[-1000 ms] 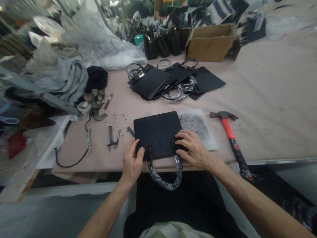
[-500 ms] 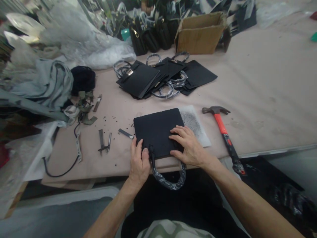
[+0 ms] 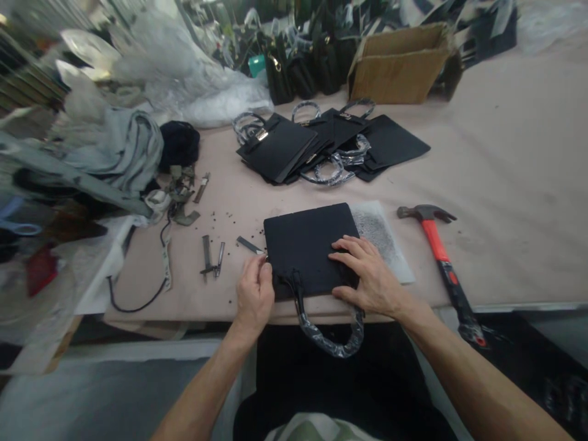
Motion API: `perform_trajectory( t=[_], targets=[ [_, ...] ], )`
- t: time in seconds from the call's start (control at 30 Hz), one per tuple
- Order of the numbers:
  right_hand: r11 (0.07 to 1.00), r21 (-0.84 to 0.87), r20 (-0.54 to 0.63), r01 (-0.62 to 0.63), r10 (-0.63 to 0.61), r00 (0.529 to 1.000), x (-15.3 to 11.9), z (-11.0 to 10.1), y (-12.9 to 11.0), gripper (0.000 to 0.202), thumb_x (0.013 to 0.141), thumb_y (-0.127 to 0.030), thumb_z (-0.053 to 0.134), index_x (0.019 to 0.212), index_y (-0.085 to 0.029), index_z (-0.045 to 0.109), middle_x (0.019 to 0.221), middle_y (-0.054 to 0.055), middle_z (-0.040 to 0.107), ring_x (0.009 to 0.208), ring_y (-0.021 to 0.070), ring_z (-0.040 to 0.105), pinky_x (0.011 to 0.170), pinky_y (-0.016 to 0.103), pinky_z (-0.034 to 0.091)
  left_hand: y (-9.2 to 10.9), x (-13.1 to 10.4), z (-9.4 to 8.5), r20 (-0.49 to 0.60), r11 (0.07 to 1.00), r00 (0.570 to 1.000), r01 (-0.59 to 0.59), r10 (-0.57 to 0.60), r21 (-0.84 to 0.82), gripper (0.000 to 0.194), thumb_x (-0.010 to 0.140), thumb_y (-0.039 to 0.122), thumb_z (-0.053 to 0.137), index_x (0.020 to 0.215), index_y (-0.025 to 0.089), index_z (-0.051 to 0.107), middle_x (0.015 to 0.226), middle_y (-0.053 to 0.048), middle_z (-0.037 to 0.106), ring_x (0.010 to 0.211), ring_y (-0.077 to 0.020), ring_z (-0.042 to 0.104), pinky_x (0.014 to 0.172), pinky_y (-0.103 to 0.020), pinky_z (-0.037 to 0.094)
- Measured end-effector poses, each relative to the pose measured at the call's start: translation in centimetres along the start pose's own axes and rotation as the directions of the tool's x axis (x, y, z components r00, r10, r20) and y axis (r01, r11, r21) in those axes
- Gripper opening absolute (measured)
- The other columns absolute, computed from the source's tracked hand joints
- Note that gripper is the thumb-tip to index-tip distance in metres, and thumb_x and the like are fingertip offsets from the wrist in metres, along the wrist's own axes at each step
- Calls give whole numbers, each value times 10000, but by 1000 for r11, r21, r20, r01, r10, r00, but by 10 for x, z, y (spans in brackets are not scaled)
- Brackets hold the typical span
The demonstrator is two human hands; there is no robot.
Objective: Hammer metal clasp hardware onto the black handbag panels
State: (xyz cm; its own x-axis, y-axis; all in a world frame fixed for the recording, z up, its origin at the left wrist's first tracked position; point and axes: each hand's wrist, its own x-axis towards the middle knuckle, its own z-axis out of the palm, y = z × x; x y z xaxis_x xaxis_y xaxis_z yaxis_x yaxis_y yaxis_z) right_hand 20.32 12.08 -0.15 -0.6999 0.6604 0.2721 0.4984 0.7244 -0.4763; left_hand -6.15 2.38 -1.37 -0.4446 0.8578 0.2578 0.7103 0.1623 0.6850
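A black panel (image 3: 309, 245) lies flat at the table's front edge, its plastic-wrapped handle (image 3: 337, 344) hanging over the edge toward me. My right hand (image 3: 367, 275) rests on the panel's right side with its fingers spread. At the panel's lower left edge is my left hand (image 3: 255, 294), its fingers curled together; what they hold, if anything, is too small to tell. A speckled white board (image 3: 383, 242) shows partly from under the panel's right side. Just left of the panel lies a flat metal strip (image 3: 249, 245).
To the right lies a claw hammer (image 3: 443, 263). Metal punches (image 3: 206, 257) lie at the left, near a black cord (image 3: 133, 309). Behind are stacked black panels (image 3: 280, 150), a cardboard box (image 3: 399, 70) and plastic wrapping (image 3: 225, 101).
The view has shifted, so the table's contents appear farther right. My left hand has come off the panel's top to its left edge, its fingers now drawn together. My right hand stays on the panel.
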Motion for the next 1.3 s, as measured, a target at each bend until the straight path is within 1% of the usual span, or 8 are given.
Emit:
perform_trajectory(
  t=[0.13,0.27,0.47,0.63,0.77,0.93,1.17,1.3],
  targets=[
    [1000,-15,-19,12,-12,1000,-1,3,7,549,754,-439,762,1240,-206,658,1402,145,579,1361,402,463,1150,637,317,-16,61,-33,39,912,970,212,-240,351,365,948,410,477,887,163,738,885,-120,751,885,-267,703,837,-359,525],
    [999,-32,-36,32,-33,999,-1,9,13,540,764,-464,755,1237,-223,654,1393,138,590,1351,408,470,1123,651,348,-23,100,-40,190,774,862,300,-471,557,506,869,601,536,712,159,725,791,-170,745,869,-322,716,747,-359,508],
    [999,-36,-33,35,-36,999,0,9,11,560,756,-474,770,1244,-227,648,1392,134,590,1343,404,481,1124,662,346,-10,104,-11,234,806,863,276,-448,524,301,738,444,665,665,154,698,781,-229,741,840,-368,732,665,-368,513],
    [999,-25,-20,25,-25,999,1,6,6,563,751,-460,777,1244,-219,654,1397,138,587,1361,399,463,1134,648,332,-15,100,-15,277,826,856,258,-436,501,171,670,238,653,516,193,593,518,-150,636,725,-350,724,644,-376,530],
    [1000,-1,-25,10,-10,1000,0,4,3,573,740,-462,785,1241,-215,660,1394,140,586,1374,395,451,1142,638,320,-30,85,-27,312,897,844,434,-436,80,148,698,294,623,624,167,613,574,-94,657,639,-269,710,570,-323,545],
    [1000,3,-24,0,0,1000,-1,4,2,604,715,-448,810,1240,-194,656,1396,151,581,1379,390,453,1153,631,305,-23,52,-29,298,603,851,519,-432,-606,337,676,373,730,878,146,587,734,-28,710,622,-189,721,580,-289,594],
    [1000,14,-14,-10,10,1000,-1,3,1,600,727,-473,799,1243,-200,660,1396,150,587,1378,391,458,1157,634,292,11,20,0,302,389,868,455,-394,-801,457,672,342,831,984,164,549,839,-29,742,784,-207,767,720,-328,638],
    [1000,20,-16,-16,16,1000,0,3,1,601,726,-489,798,1240,-206,665,1387,142,593,1374,392,459,1164,638,282,27,10,11,184,545,936,326,-299,-772,381,774,315,791,1002,166,525,923,-59,754,824,-205,772,801,-360,637]
  ],
)
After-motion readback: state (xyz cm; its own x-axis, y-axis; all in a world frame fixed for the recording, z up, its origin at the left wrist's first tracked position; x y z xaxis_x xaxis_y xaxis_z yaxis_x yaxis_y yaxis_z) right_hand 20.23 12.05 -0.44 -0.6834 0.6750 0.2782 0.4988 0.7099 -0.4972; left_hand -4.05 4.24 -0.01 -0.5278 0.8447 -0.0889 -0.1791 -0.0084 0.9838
